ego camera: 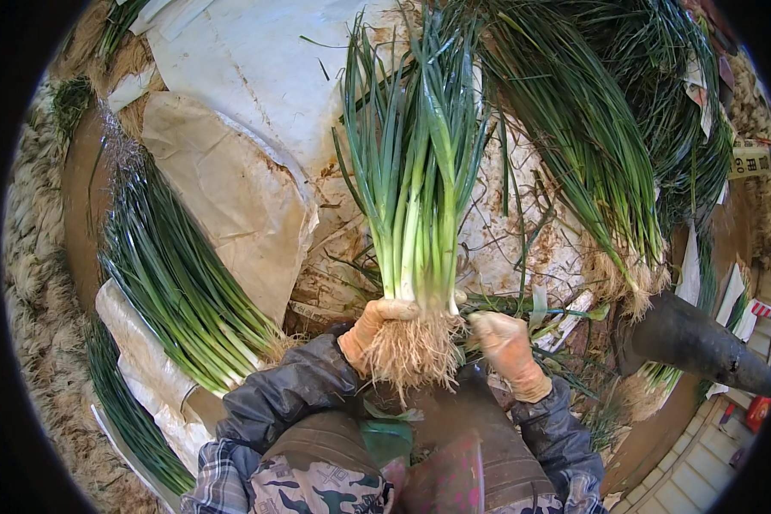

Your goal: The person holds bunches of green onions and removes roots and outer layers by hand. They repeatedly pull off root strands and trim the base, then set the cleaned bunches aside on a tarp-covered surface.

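Note:
A bunch of green onions (417,212) stands in front of me, leaves pointing away and pale stem bases towards me. A tangle of dry, tan roots (414,350) hangs below the stems. My left hand (369,331), in a soiled orange work glove, grips the bunch from its left side, just above the roots. My right hand (511,353), gloved alike, is just right of the roots with its fingers curled. Whether anything thin is pinched in its fingertips is hard to tell. Loose leaves and stems lie behind that hand.
To the left, another green onion bunch (186,276) lies on sheeting, near a beige sheet (225,186). More piled green onions (578,128) lie at right, roots towards me. A black tapered object (707,344) juts in beside them. White sheeting (263,64) covers the ground ahead.

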The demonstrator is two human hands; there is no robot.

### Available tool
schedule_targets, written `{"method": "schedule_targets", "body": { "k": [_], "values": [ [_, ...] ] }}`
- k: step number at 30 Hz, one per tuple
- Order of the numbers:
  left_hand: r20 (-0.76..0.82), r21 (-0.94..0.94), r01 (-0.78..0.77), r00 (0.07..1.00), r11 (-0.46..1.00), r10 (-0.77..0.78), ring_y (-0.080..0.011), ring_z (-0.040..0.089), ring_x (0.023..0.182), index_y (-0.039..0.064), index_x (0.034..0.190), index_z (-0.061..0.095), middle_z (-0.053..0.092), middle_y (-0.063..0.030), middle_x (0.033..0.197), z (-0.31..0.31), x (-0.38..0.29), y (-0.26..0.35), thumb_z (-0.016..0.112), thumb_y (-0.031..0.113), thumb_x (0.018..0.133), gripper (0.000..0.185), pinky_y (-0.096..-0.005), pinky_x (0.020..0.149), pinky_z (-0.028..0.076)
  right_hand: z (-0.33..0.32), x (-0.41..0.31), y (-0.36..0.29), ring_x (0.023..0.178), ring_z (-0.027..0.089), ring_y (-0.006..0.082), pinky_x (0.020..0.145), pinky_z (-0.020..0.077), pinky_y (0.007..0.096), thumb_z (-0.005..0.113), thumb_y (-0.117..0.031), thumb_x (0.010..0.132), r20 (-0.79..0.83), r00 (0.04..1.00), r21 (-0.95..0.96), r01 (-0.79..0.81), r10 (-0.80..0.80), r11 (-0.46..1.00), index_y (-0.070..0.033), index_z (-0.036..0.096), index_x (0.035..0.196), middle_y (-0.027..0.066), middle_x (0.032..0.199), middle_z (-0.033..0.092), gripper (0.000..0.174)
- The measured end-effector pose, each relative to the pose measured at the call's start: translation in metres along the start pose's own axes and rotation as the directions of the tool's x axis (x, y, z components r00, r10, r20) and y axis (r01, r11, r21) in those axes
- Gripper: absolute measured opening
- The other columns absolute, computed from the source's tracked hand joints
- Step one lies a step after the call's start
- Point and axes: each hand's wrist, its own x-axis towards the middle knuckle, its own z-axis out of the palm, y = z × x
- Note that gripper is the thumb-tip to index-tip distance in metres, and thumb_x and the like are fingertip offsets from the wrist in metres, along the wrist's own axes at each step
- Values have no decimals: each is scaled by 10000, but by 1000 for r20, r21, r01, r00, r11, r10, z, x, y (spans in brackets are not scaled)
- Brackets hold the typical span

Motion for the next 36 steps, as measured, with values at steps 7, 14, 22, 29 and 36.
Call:
{"method": "schedule_targets", "body": {
  "k": [7, 14, 22, 29, 36],
  "values": [
    [-28, -32, 27, 999, 999, -28, -299, 655, 1072, -64, 1401, 432, 623, -224, 1197, 1, 4, -3, 635, 203, 779, 707, -457, 907, 569, -63, 1, -15, 775, 678, 243, 684, 519, 396, 749, -485, 806, 125, 991, -780, 77, 35, 621, -103, 639, 1236, 80, 799, 689, 586],
    [-108, 81, -8, 994, 997, 17, -272, 686, 900, 5, 1325, 508, 656, -151, 1040, -7, 8, -6, 641, 169, 825, 543, -440, 836, 590, -15, 88, -51, 840, 611, 242, 844, 413, 410, 786, -319, 767, 117, 912, -519, 395, -394, 759, -108, 685, 1170, 60, 855, 648, 466],
    [-155, 123, 12, 988, 992, 7, -307, 684, 981, -21, 1269, 543, 668, -186, 1130, -29, 3, -10, 644, 158, 826, 489, -447, 918, 564, 6, 70, -56, 792, 627, 282, 765, 430, 418, 699, -192, 783, 241, 932, -577, 363, -272, 732, -134, 702, 810, 52, 751, 641, 65],
    [-57, -40, 70, 996, 997, -72, -320, 643, 1115, -45, 1378, 475, 608, -237, 1278, -41, 3, -10, 607, 152, 820, 606, -452, 999, 519, -33, 31, -48, 864, 670, 209, 779, 509, 353, 676, -196, 924, 510, 860, 343, -228, 23, 911, 2, 688, 910, 55, 883, 664, 199],
    [-55, -48, 130, 990, 990, -133, -323, 625, 1138, -52, 1384, 479, 601, -237, 1280, -23, 11, -14, 643, 96, 804, 620, -462, 1040, 494, -95, 29, -40, 1180, 602, 257, 1000, 500, 352, 698, -331, 936, -13, 869, 178, -485, 495, 856, 7, 544, 1344, 194, 1309, 592, 552]
  ]
}}
